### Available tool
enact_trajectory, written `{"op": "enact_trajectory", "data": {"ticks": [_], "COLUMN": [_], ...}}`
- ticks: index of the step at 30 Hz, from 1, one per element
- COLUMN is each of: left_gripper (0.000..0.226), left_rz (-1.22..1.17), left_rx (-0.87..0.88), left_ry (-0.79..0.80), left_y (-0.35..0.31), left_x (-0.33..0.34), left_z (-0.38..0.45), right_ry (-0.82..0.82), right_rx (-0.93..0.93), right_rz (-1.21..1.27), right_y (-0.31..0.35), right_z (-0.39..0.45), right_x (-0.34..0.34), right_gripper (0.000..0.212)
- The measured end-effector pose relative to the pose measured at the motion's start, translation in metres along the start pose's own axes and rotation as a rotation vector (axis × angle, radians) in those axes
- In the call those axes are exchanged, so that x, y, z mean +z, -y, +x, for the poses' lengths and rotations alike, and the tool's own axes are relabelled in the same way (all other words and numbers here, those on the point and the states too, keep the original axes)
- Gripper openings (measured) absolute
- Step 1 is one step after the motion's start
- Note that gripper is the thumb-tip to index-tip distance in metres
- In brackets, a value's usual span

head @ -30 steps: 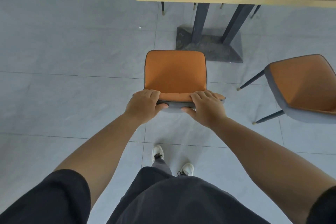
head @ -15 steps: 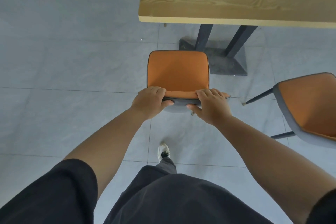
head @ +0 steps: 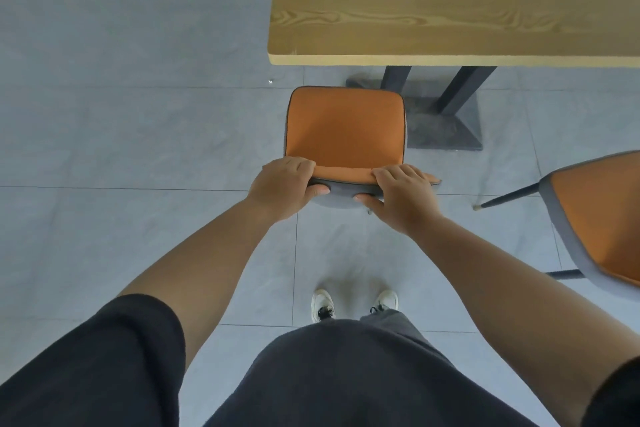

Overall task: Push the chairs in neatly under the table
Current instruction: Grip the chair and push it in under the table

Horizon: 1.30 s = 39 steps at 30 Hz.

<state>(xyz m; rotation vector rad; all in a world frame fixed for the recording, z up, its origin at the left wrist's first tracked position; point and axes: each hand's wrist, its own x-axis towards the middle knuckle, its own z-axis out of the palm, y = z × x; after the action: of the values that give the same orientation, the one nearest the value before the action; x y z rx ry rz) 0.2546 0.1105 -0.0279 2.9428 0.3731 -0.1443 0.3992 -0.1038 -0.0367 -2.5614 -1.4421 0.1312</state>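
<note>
An orange chair (head: pixel 344 125) with a grey shell stands in front of me, its seat facing the wooden table (head: pixel 450 3). The seat's front edge lies a short way before the table's near edge, not under it. My left hand (head: pixel 284 189) grips the top of the backrest at its left end. My right hand (head: pixel 403 196) grips the same backrest at its right end. A second orange chair (head: pixel 602 218) stands at the right, turned at an angle and well clear of the table.
The table's dark legs and stone base (head: pixel 443 125) sit just right of the held chair's seat. Grey tiled floor (head: pixel 138 149) stretches open to the left. My white shoes (head: pixel 322 305) stand behind the chair.
I have stepped forward with the chair, which has moved closer to the table's edge. Both hands keep the same grip on the backrest.
</note>
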Motion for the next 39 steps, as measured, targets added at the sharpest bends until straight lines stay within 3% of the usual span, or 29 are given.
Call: {"op": "enact_trajectory", "data": {"ticks": [9,25,32,39], "left_gripper": [0.059,0.044,0.067,0.068], "left_rz": [0.001,-0.007,0.043,0.148], "left_rx": [-0.046,-0.053,0.028,0.248], "left_ry": [-0.03,0.041,-0.028,-0.093], "left_y": [-0.023,-0.039,-0.062,-0.157], "left_x": [0.002,-0.004,-0.014,-0.026], "left_z": [-0.008,-0.012,-0.022,-0.011], "right_ry": [0.003,0.113,0.04,-0.042], "right_rx": [-0.036,0.082,0.153,0.315], "right_rz": [-0.021,-0.041,-0.039,-0.043], "right_y": [-0.01,-0.005,-0.01,-0.05], "right_z": [-0.012,-0.027,-0.076,-0.153], "right_x": [-0.007,-0.026,-0.044,-0.077], "right_gripper": [0.05,0.067,0.073,0.074]}}
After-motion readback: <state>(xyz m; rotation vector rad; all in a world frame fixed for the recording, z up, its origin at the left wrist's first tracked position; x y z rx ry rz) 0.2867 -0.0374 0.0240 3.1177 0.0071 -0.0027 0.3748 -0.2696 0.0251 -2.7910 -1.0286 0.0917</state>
